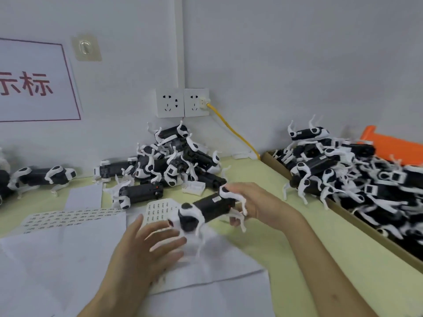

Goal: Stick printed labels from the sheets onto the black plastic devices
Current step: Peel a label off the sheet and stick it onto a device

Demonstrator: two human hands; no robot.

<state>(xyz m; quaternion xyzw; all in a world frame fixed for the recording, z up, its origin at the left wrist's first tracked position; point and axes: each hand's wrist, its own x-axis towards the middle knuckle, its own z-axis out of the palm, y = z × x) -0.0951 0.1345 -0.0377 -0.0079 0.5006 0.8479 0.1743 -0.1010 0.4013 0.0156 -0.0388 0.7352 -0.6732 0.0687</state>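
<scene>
Item: one black, barrel-bodied plastic device [212, 208] with white moulded legs and a white-and-black head. It is held clear of the pale green counter [263, 239] and tilted, head end lower and nearer the wearer. Handling, by judgement: light, rigid and smooth along the body. The thin white legs look like the weak parts, apt to bend or snag. The black barrel or a thick shoulder is therefore the place to hold, leaving the top face free. A small white rectangle already sits on that face, possibly a label. Right hand [256, 207]: grip closed round the tail end of the device, fingers curled over the white rear leg, thumb beneath. Left hand [151, 243]: grip slack, fingers straight and spread, holding nothing. It lies just below the device's head, over the white printed label sheet [158, 209]; the blur hides whether the fingertips touch the paper. A second label sheet [68, 217] lies to the left of the device, tucked among plain white paper [68, 259]. Behind the device, against the wall: a heap of like devices [174, 156]. To the right of the device: a shallow brown cardboard box [370, 233] piled with more, and an orange plastic piece [393, 145] beyond it.
</scene>
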